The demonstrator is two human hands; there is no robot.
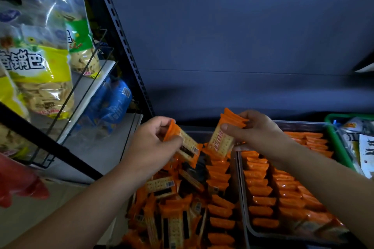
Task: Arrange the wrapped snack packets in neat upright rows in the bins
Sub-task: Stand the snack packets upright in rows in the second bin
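My left hand (155, 143) grips one orange cracker packet (187, 143) by its top end, tilted over the left bin (235, 168). My right hand (257, 131) pinches a small stack of orange packets (222, 139), held upright above the divide between the two bins. In the left bin a loose heap of packets (172, 198) lies flat on its left side, and one upright row (219, 194) runs along its right side. The right bin (248, 218) holds tidy upright rows of orange packets (283, 192).
A black rack post (125, 50) and wire shelves stand at the left with large yellow snack bags (40, 70) and blue packs (113, 105). A green tray (338, 143) of white-wrapped snacks sits at the right. A dark blue wall rises behind the bins.
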